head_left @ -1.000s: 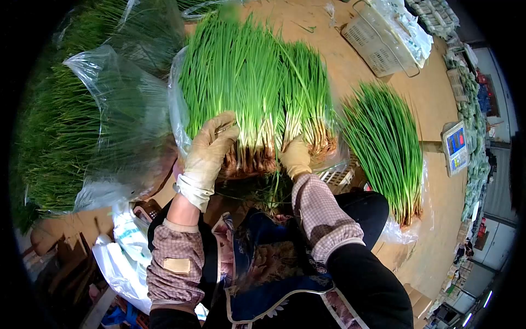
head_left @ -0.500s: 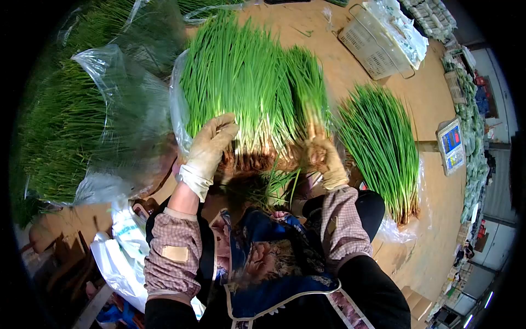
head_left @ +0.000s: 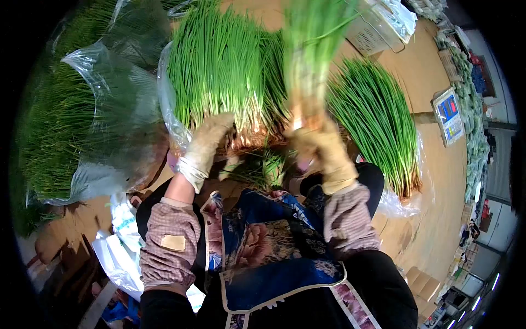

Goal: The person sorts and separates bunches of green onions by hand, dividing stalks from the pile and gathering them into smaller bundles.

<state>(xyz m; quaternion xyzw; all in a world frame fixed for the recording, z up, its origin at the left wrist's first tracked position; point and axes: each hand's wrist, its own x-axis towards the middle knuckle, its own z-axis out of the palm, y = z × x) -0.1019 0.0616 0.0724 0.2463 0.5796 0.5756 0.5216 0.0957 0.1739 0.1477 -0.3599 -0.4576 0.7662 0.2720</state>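
A wide pile of spring onions (head_left: 219, 66), with green leaves, pale stems and brown roots, lies in front of me on clear plastic. My left hand (head_left: 207, 140), in a pale work glove, is at the stem bases on the pile's left side, its fingers curled against them. Raised on the right is a bunch of spring onions (head_left: 309, 71), blurred by motion, its leaves pointing away from me. My gloved right hand (head_left: 323, 151) is closed around its root end. Loose green leaves (head_left: 257, 170) and trimmings lie between my hands, near my lap.
Another pile of spring onions (head_left: 378, 120) lies at right on plastic. Beyond it are a digital scale (head_left: 448, 117) and a plastic basket (head_left: 372, 35) with white bags. Plastic-covered greens (head_left: 60, 120) fill the left side; white bags (head_left: 118, 257) lie below them.
My right hand has lifted the bunch of spring onions up from the pile's right side and toward the camera. My left hand stays by the pile. The whole view has shifted slightly.
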